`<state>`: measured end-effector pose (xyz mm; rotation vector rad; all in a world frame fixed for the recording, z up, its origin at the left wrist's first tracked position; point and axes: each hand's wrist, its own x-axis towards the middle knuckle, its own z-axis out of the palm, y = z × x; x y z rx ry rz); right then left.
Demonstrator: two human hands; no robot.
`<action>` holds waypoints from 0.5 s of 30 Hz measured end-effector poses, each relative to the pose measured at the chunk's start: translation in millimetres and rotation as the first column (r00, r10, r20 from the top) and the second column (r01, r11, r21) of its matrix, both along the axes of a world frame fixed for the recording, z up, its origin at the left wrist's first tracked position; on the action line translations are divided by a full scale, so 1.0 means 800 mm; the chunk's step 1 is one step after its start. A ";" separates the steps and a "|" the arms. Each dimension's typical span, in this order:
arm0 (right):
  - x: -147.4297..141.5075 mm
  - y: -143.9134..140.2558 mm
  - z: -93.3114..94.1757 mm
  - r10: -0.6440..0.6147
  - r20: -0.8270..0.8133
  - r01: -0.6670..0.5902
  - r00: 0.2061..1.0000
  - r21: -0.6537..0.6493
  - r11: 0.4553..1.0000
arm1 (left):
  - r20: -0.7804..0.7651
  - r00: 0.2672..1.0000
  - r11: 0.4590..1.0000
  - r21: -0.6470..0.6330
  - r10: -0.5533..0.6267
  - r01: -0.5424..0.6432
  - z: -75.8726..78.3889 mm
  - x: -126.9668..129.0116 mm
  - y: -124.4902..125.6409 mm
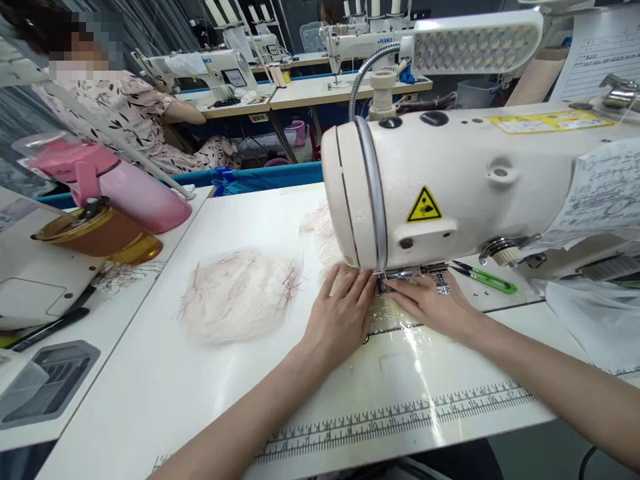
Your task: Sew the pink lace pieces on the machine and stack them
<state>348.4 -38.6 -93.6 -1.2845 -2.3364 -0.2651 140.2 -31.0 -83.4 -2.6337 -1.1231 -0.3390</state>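
Blue "JUKI" lettering point(385, 40) marks the white metal sewing machine point(345, 45) behind; a yellow triangular hand-warning sign point(425, 205) stands on the rounded cream sewing-machine head point(465, 173); black ruler numbers point(391, 423), 10 among them, line the glossy white counter point(150, 373)

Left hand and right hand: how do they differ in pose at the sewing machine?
The left hand points mostly forward; the right hand points left. The left hand's back shows uncovered, while a metal part overlaps the right hand. Both are bare, fingers near the machine head.

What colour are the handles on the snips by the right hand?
Bright green; the snips show in the head view, beside the right hand.
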 end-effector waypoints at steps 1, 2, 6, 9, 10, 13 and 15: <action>0.002 0.000 0.004 0.017 0.010 -0.017 1.000 -0.014 1.000 | -0.002 1.000 1.000 -0.009 0.005 -0.005 0.000 0.000 0.000; 0.004 0.001 0.006 0.029 0.009 -0.029 1.000 -0.025 0.999 | -0.004 1.000 1.000 -0.020 0.011 -0.011 0.000 -0.001 0.000; 0.012 0.009 -0.004 0.029 -0.085 -0.030 0.996 -0.009 1.000 | -0.032 0.999 0.997 -0.059 0.038 -0.040 -0.001 -0.001 -0.005; 0.017 0.017 -0.025 0.075 -0.188 -0.073 0.979 0.019 0.997 | -0.063 0.997 0.998 -0.042 0.050 -0.053 0.000 0.002 -0.012; 0.019 0.018 -0.030 0.088 -0.214 -0.084 0.973 0.025 0.996 | -0.072 0.996 0.998 -0.033 0.048 -0.051 0.003 0.004 -0.015; 0.022 0.019 -0.037 0.077 -0.253 -0.077 0.964 0.013 0.997 | -0.081 0.992 0.989 -0.098 0.099 -0.106 0.020 0.004 -0.017; 0.024 0.017 -0.035 0.037 -0.240 -0.044 0.970 -0.023 0.999 | -0.093 0.966 0.948 -0.191 0.240 -0.254 0.039 -0.006 -0.014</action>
